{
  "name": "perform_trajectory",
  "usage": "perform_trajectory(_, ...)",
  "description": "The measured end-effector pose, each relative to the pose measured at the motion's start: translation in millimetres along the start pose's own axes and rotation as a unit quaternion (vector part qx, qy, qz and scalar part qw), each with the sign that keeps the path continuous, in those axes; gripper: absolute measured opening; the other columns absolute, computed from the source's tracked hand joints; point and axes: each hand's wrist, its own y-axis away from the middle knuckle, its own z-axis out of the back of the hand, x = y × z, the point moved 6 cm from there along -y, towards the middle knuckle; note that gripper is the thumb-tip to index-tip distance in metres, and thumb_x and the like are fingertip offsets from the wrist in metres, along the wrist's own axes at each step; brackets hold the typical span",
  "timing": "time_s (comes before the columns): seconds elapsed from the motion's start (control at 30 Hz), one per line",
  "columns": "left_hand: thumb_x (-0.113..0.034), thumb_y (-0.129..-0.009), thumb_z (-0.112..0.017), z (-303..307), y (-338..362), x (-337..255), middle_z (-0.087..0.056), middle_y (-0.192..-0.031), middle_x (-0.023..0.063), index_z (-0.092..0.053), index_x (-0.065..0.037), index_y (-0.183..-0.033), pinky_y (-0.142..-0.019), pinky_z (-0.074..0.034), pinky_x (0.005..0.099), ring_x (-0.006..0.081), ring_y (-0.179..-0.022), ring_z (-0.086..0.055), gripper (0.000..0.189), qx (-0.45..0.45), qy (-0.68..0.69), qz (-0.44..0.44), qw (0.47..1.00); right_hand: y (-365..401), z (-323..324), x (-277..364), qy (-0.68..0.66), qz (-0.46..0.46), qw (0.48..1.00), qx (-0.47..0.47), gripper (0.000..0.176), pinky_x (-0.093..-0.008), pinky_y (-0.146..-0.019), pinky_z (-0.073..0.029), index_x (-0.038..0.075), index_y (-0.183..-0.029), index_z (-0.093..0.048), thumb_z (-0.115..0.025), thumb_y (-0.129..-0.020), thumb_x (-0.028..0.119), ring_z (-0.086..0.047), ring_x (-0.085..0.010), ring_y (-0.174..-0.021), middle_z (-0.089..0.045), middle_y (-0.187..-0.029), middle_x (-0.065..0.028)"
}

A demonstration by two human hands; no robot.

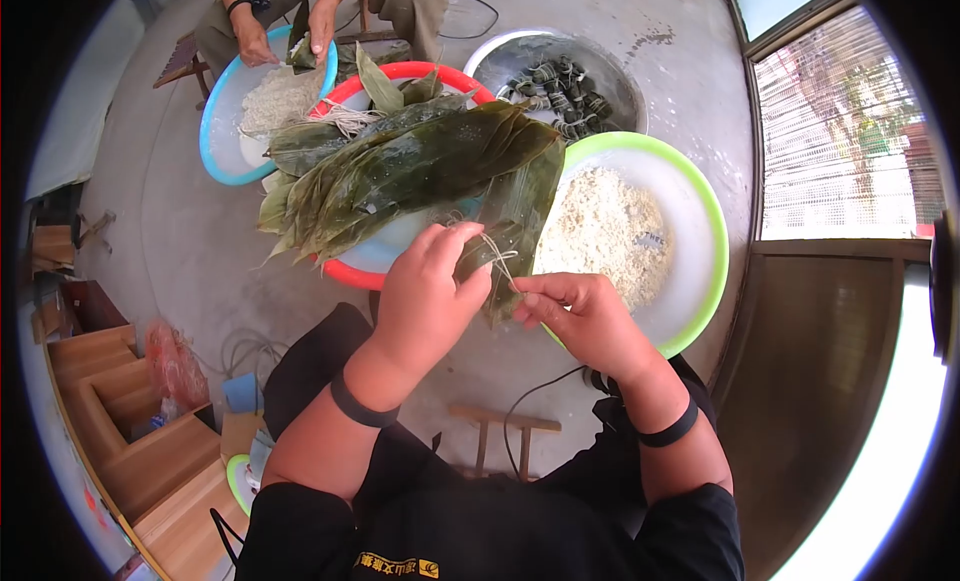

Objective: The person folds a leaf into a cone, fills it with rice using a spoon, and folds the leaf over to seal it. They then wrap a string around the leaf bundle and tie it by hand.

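My left hand (430, 291) is closed round a leaf-wrapped rice dumpling (472, 258), mostly hidden by my fingers. A thin pale string (498, 255) crosses it in a loop. Between thumb and forefinger, my right hand (585, 316) pinches the string's end. Just beyond my hands, a heap of long green leaves (410, 166) lies across a red-rimmed basin (350, 273). To the right, a green-rimmed basin (707, 271) holds white rice (605, 231), its near rim partly behind my right hand.
A metal basin (632, 91) holds several tied dumplings (565, 91). Opposite me, another person's hands (320, 26) hold a leaf over a blue-rimmed basin (210, 131) of rice. A bundle of strings (345, 119) rests by the leaves. A small wooden stool (500, 418) stands below.
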Motion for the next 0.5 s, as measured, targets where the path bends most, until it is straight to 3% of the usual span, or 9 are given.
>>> perform_trajectory(0.07,-0.008,-0.089,-0.067,3.6,-1.6,9.3,-0.065,-0.108,0.0096,-0.059,-0.002,-0.127,-0.069,-0.053,0.0299,0.0165,-0.083,-0.064,0.039,-0.015,0.094,0.042,0.995,1.3,-4.0,4.4,0.025,0.003,1.000,0.013,0.022,-0.0262,-0.070,-0.054,-0.001,-0.116,-0.071,-0.060,-0.100,0.008,-0.066,-0.0100,-0.072,-0.073,-0.082,-0.0048)
perform_trajectory(0.13,-0.011,-0.095,-0.064,-15.8,6.6,23.1,-0.063,-0.108,0.0050,-0.055,0.002,-0.132,-0.068,-0.053,0.0254,0.0094,-0.083,-0.060,0.039,0.087,0.377,0.201,0.900,-0.3,-7.7,7.1,0.017,-0.007,1.000,0.014,0.019,-0.0247,-0.067,-0.052,-0.002,-0.112,-0.071,-0.060,-0.100,0.009,-0.063,-0.0080,-0.070,-0.071,-0.080,-0.0029)
perform_trajectory(0.17,-0.014,-0.096,-0.063,-21.6,8.4,20.9,-0.065,-0.102,0.0049,-0.057,0.003,-0.128,-0.064,-0.051,0.0238,0.0064,-0.072,-0.060,0.037,0.096,0.454,0.219,0.858,-0.8,-7.5,6.3,-0.004,-0.022,1.000,0.004,0.017,-0.0240,-0.065,-0.051,-0.002,-0.108,-0.071,-0.061,-0.100,0.009,-0.061,-0.0076,-0.068,-0.071,-0.078,-0.0029)
perform_trajectory(0.23,-0.015,-0.097,-0.062,-27.9,12.6,15.8,-0.063,-0.102,0.0046,-0.052,0.005,-0.133,-0.065,-0.053,0.0256,0.0079,-0.072,-0.059,0.042,0.118,0.562,0.262,0.776,-2.7,-4.3,0.4,-0.029,-0.046,0.998,-0.010,0.015,-0.0230,-0.061,-0.049,-0.002,-0.099,-0.071,-0.062,-0.100,0.010,-0.059,-0.0068,-0.065,-0.069,-0.075,-0.0027)
perform_trajectory(0.33,-0.017,-0.098,-0.062,-39.1,19.6,16.1,-0.059,-0.105,0.0041,-0.050,0.003,-0.135,-0.067,-0.055,0.0278,0.0080,-0.074,-0.058,0.043,0.145,0.634,0.289,0.702,-5.9,1.0,-13.4,-0.028,-0.062,0.998,-0.015,0.017,-0.0222,-0.058,-0.046,-0.001,-0.089,-0.069,-0.063,-0.098,0.012,-0.057,-0.0060,-0.062,-0.068,-0.071,-0.0023)
perform_trajectory(0.5,-0.019,-0.098,-0.063,-46.2,20.5,9.0,-0.059,-0.109,0.0028,-0.053,-0.001,-0.132,-0.069,-0.054,0.0270,0.0076,-0.082,-0.058,0.040,0.156,0.640,0.313,0.685,-2.5,6.3,-4.1,0.010,-0.040,0.998,-0.047,0.019,-0.0227,-0.056,-0.045,0.000,-0.083,-0.068,-0.065,-0.097,0.012,-0.057,-0.0056,-0.061,-0.067,-0.069,-0.0014)
